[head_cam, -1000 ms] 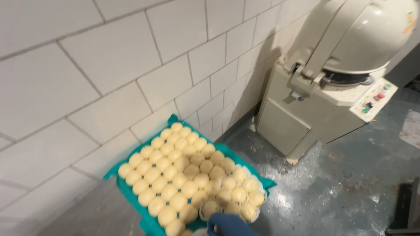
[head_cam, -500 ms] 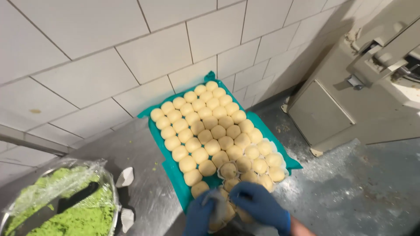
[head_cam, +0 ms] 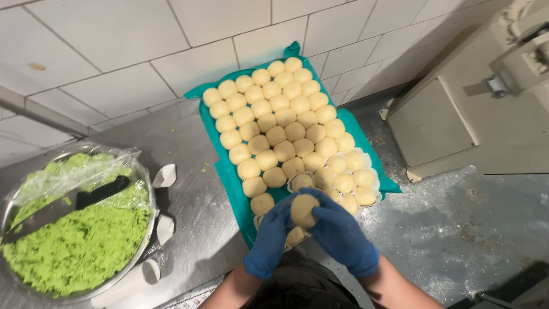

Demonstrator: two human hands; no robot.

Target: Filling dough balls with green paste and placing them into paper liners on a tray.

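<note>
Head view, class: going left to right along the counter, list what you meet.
Bowl of green paste → white paper cups → teal tray of dough balls → gloved hands holding one dough ball → beige machine.

dough balls (head_cam: pixel 284 133): about 40 | bowl (head_cam: pixel 150 213): 1 | gloved hands (head_cam: pixel 311 232): 2

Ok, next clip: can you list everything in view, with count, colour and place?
dough balls: dozens, pale yellow, in rows on the tray
tray: one, teal, against the tiled wall
paper cups: several, white, loose between bowl and tray, some under balls at the tray's near right
bowl: one, metal, far left, holding green paste
green paste: one mass, partly under clear film
machine: one, beige, right
counter: one, steel
held dough ball: one, pale yellow, between both hands
left hand: blue glove
right hand: blue glove
</note>
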